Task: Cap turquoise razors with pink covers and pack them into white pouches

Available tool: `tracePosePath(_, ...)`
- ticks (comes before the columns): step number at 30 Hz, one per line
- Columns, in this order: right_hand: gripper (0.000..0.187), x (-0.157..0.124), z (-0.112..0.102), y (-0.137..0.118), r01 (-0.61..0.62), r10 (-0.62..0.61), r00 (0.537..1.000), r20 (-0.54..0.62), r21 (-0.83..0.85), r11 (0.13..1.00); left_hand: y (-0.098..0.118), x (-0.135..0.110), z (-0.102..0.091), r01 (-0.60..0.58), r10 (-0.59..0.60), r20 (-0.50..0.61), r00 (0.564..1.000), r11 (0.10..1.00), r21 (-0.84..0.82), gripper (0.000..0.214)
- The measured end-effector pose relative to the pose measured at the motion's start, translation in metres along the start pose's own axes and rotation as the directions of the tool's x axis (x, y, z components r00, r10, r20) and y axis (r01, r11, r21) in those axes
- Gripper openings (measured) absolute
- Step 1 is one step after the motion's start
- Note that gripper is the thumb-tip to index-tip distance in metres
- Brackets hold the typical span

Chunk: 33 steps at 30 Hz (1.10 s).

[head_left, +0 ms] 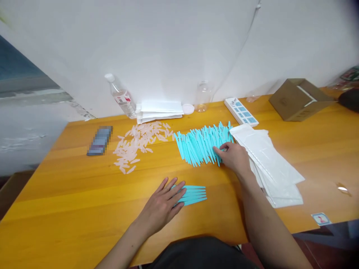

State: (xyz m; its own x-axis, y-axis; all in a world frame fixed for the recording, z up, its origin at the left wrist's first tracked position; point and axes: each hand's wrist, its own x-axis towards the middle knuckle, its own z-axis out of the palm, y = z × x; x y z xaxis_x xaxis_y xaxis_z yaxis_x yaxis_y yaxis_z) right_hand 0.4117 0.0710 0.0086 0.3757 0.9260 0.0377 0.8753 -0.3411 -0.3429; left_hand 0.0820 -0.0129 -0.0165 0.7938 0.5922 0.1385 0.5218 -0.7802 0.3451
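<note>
My left hand (164,204) lies flat with its fingers spread over several slim turquoise plastic sticks (196,195), fanned side by side near the front of the table. Their tapered right ends show; the left ends are under my fingers. My right hand (233,155) is at the right end of a long pile of similar turquoise sticks (196,145), thumb and index finger pinched around a stick there. The fingers partly hide that stick. Left of the pile, small pale pink translucent pieces (134,144) lie scattered.
White plastic bags (269,164) lie right of my right hand. Along the wall stand a labelled bottle (122,98), folded white sheets (159,110), a clear jar (203,98), a power strip (241,111) and a cardboard box (294,101). A phone (100,141) lies at left.
</note>
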Motion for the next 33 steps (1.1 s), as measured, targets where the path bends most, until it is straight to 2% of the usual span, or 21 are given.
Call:
tracePosePath(3,0.037,-0.001,0.006,-0.002,0.013,-0.013,1.0,0.015,0.017,1.0,0.002,-0.004,-0.006,0.007,-0.007,-0.016,1.0,0.999,-0.041,0.056)
tracePosePath(6,0.033,0.0,0.008,-0.001,0.001,-0.004,0.999,0.038,0.059,0.998,-0.009,-0.007,-0.022,0.099,-0.107,-0.091,0.99,0.992,-0.081,0.057)
tracePosePath(8,0.034,0.001,0.007,-0.001,-0.005,0.002,0.999,0.04,0.071,0.997,-0.026,-0.011,-0.035,0.204,-0.219,-0.191,0.957,0.975,-0.092,0.051)
tracePosePath(11,0.036,0.001,0.005,-0.002,-0.009,0.007,0.999,0.041,0.071,0.997,-0.06,-0.019,-0.053,0.35,-0.363,-0.334,0.87,0.931,-0.1,0.038)
tracePosePath(13,0.035,0.0,0.003,-0.002,-0.009,0.006,0.999,0.046,0.064,0.998,-0.085,-0.024,-0.06,0.426,-0.424,-0.378,0.823,0.901,-0.083,0.032)
tracePosePath(16,0.034,0.0,0.001,0.0,-0.013,0.011,0.999,0.036,0.06,0.998,-0.115,-0.027,-0.065,0.501,-0.47,-0.388,0.793,0.865,-0.023,0.029)
tracePosePath(19,0.032,0.0,-0.002,0.003,-0.035,0.037,0.999,-0.02,0.125,0.992,-0.134,-0.021,-0.067,0.509,-0.455,-0.365,0.812,0.859,0.06,0.028)
tracePosePath(21,0.031,-0.001,-0.004,0.002,-0.023,0.035,0.999,-0.04,0.279,0.96,-0.141,-0.01,-0.069,0.485,-0.425,-0.347,0.836,0.868,0.105,0.03)
tracePosePath(22,0.031,-0.002,-0.004,0.0,-0.008,0.016,1.0,-0.016,0.391,0.92,-0.144,-0.003,-0.071,0.469,-0.407,-0.338,0.848,0.875,0.123,0.031)
tracePosePath(24,0.032,-0.007,-0.004,-0.008,-0.004,-0.083,0.991,0.109,0.623,0.782,-0.148,0.012,-0.073,0.424,-0.366,-0.303,0.88,0.892,0.155,0.033)
tracePosePath(26,0.034,-0.015,-0.002,-0.019,-0.056,-0.227,0.938,0.262,0.762,0.645,-0.152,0.027,-0.076,0.362,-0.317,-0.234,0.919,0.914,0.182,0.032)
tracePosePath(27,0.035,-0.02,-0.001,-0.026,-0.08,-0.294,0.901,0.318,0.788,0.61,-0.153,0.033,-0.076,0.334,-0.297,-0.2,0.934,0.924,0.188,0.031)
tracePosePath(30,0.036,-0.033,0.001,-0.044,-0.059,-0.417,0.824,0.383,0.791,0.609,-0.149,0.047,-0.077,0.301,-0.277,-0.168,0.946,0.943,0.142,0.03)
tracePosePath(33,0.035,-0.041,0.002,-0.054,0.008,-0.49,0.765,0.418,0.755,0.656,-0.129,0.049,-0.077,0.34,-0.345,-0.165,0.924,0.939,-0.06,0.034)
